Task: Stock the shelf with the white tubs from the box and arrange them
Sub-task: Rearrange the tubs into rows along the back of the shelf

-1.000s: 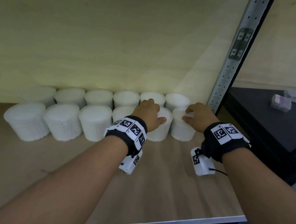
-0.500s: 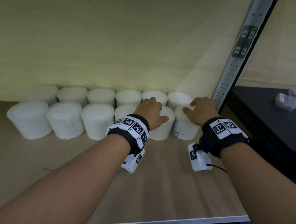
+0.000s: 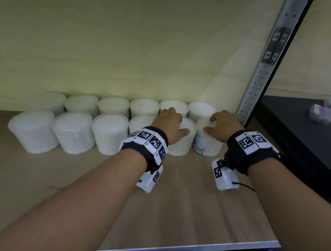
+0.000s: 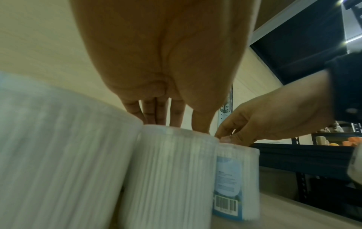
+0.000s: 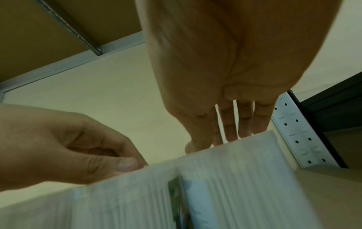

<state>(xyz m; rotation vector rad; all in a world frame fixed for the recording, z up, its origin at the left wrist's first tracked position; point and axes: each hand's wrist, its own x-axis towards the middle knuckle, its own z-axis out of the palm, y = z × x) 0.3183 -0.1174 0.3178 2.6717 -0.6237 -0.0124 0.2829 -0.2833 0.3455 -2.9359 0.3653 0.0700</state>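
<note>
Two rows of white ribbed tubs (image 3: 110,132) stand at the back of the wooden shelf (image 3: 190,210). My left hand (image 3: 173,122) grips the second front-row tub from the right (image 3: 180,147) from above, fingers over its far rim and thumb on the near side. In the left wrist view its fingertips (image 4: 154,120) touch that tub's lid (image 4: 170,170). My right hand (image 3: 218,124) grips the rightmost front tub (image 3: 208,147) the same way. This tub's blue label with a barcode (image 4: 225,203) faces front-left. Both tubs stand upright, touching each other.
A perforated metal upright (image 3: 260,75) rises just right of the last tubs. Beyond it a black table (image 3: 309,134) carries small wrapped packs (image 3: 321,113). The shelf's metal front edge (image 3: 184,250) runs near my body, with bare board in front of the tubs.
Both hands pushed their tubs a little further back toward the rear row. The right tub turned, so its blue label now shows.
</note>
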